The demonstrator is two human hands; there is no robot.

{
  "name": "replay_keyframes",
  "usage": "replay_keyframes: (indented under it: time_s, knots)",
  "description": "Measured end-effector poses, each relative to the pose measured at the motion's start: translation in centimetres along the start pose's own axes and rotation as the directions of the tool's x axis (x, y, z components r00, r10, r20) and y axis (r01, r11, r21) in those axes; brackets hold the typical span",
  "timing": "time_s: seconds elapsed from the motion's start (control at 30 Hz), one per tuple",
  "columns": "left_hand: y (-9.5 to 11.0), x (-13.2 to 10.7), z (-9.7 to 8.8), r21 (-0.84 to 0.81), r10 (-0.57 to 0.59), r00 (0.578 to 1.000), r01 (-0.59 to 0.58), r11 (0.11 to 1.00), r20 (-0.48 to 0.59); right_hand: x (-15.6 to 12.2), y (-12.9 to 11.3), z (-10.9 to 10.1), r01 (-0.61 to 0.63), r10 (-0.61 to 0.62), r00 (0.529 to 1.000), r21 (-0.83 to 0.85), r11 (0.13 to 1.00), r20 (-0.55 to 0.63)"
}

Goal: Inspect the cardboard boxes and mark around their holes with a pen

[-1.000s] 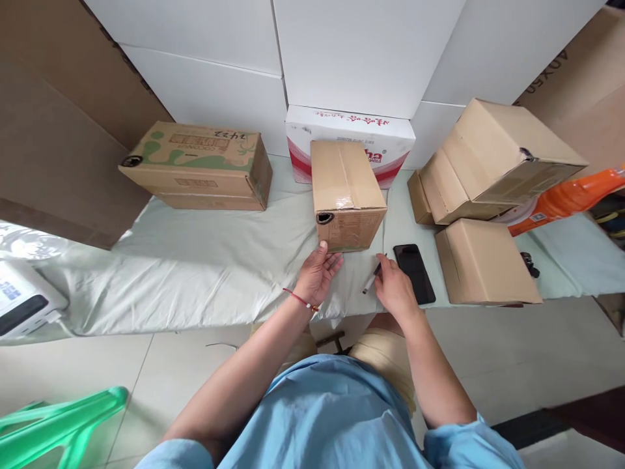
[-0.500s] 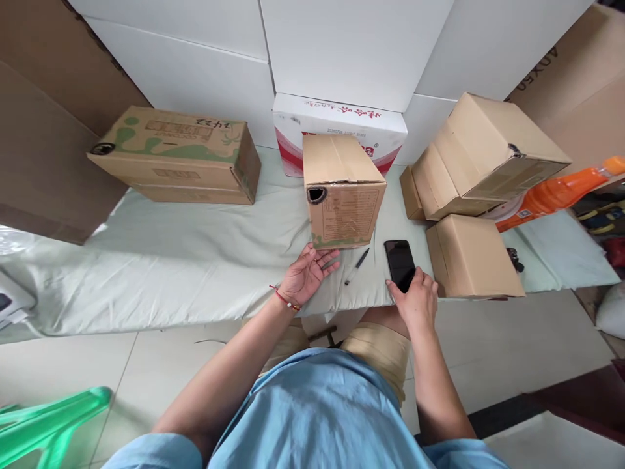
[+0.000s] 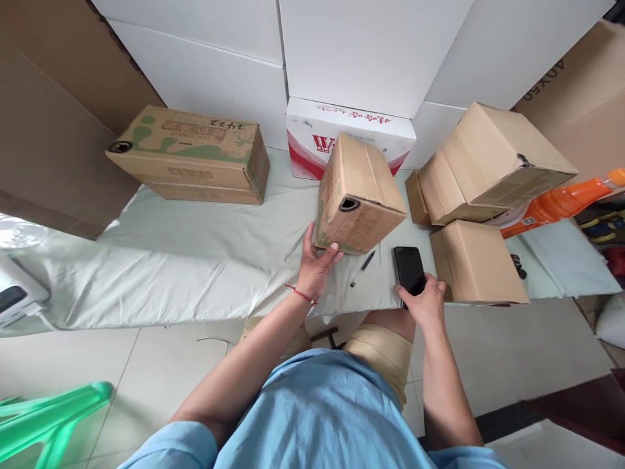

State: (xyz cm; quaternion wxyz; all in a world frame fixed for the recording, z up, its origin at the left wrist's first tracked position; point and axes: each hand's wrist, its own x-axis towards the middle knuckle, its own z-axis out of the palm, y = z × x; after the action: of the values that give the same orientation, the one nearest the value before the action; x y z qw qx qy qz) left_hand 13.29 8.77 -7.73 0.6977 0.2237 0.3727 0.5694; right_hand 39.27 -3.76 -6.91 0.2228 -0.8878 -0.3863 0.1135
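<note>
My left hand [image 3: 316, 268] grips the near lower left corner of a brown cardboard box [image 3: 367, 225], with the thumb against its front face and the fingers at its left side. This box stands turned at an angle and has a dark-edged hole [image 3: 349, 204] near its upper corner. With thumb and fingers on either side, my right hand [image 3: 426, 294] holds the lower end of a black smartphone [image 3: 409, 266], which lies screen up at the cloth's front edge. Between the two hands lies a pen [image 3: 362, 268].
A printed carton [image 3: 188, 156] sits at the left, and a white-and-red carton [image 3: 300, 140] stands against the wall. Brown boxes [image 3: 476, 260] are at the right beside an orange bottle [image 3: 561, 203]. A white device [image 3: 19, 290] with a cable rests on the left end of the pale cloth [image 3: 195, 260].
My left hand has gone from lying open by the box to gripping its corner. The box has turned so its left side shows. My right hand has closed round the smartphone's lower end.
</note>
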Motion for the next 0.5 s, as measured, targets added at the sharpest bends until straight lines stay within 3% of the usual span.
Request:
replay_keyframes:
  time_s: [0.07, 0.13, 0.23, 0.3, 0.37, 0.5]
  knots:
    - [0.6, 0.1, 0.7, 0.111, 0.014, 1.000, -0.015, 0.994, 0.005, -0.6, 0.2, 0.3, -0.011, 0.016, 1.000, 0.203, 0.979, -0.023]
    - [1.0, 0.2, 1.3, 0.197, 0.017, 1.000, -0.017, 0.980, 0.000, -1.3, -0.4, 0.6, -0.030, 0.029, 1.000, 0.478, 0.878, 0.009]
    - [1.3, 0.2, 1.7, 0.270, 0.041, 0.998, -0.030, 0.962, -0.037, -2.0, -2.7, 0.9, -0.060, -0.033, 0.995, 0.843, 0.534, 0.092]
    - [1.4, 0.2, 1.8, 0.305, 0.065, 0.996, -0.045, 0.951, -0.057, -1.8, -5.0, 0.8, -0.059, -0.115, 0.988, 0.948, 0.311, 0.099]
    - [1.6, 0.1, 1.9, 0.345, 0.099, 0.992, -0.068, 0.936, -0.073, -1.1, -7.2, 0.7, -0.054, -0.193, 0.977, 0.983, 0.176, 0.088]
    - [2.6, -0.4, 2.3, 0.439, 0.168, 0.983, -0.121, 0.890, -0.070, 0.3, -10.7, 0.4, -0.081, -0.312, 0.945, 0.994, 0.079, 0.102]
